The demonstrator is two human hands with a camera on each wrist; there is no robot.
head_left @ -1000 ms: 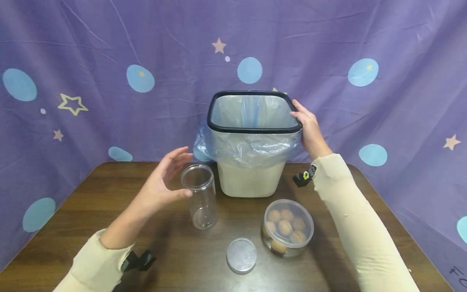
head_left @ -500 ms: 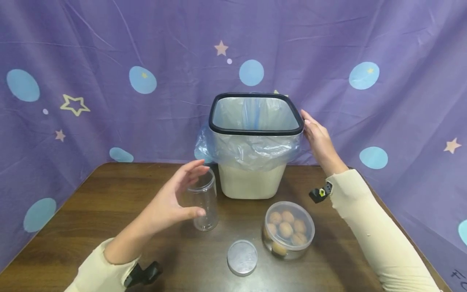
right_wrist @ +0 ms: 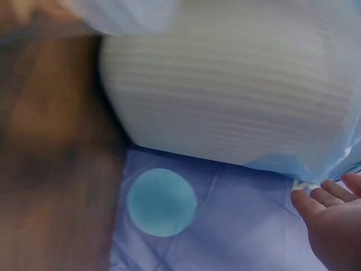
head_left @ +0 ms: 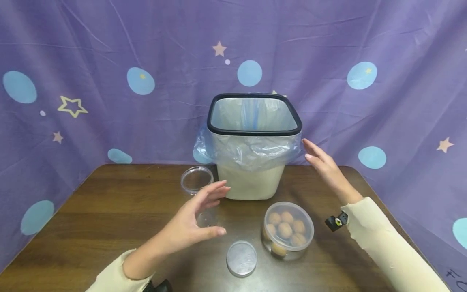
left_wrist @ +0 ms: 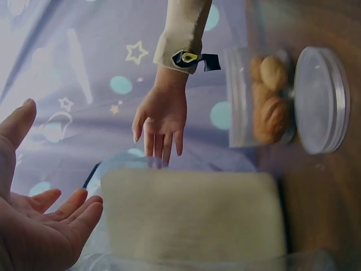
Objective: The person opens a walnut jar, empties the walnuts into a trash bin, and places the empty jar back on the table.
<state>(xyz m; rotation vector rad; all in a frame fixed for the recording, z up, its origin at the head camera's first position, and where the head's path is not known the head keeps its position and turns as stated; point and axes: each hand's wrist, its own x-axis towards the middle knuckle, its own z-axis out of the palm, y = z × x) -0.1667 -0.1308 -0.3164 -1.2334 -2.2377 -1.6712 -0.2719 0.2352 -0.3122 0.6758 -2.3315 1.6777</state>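
Note:
A cream trash can [head_left: 251, 182] with a black rim stands at the back of the table, a thin bluish bag [head_left: 251, 150] folded over its outside. My right hand [head_left: 328, 170] is beside the can's right side, fingers extended and holding nothing. In the head view my left hand [head_left: 189, 223] is in front of a tall clear plastic jar [head_left: 197, 180], hiding much of its body. Its thumb and fingers are spread with nothing between them. The jar has no lid on. A round tub [head_left: 288, 227] of walnuts with a translucent lid sits right of centre.
A small round translucent lid [head_left: 242, 258] lies on the brown wooden table [head_left: 109, 211], left of the walnut tub. Behind the table hangs a purple curtain [head_left: 175, 81] with stars and blue dots.
My right hand has let go of the trash can's rim and moved down and to the right. My left hand has shifted right and nearer, passing in front of the jar.

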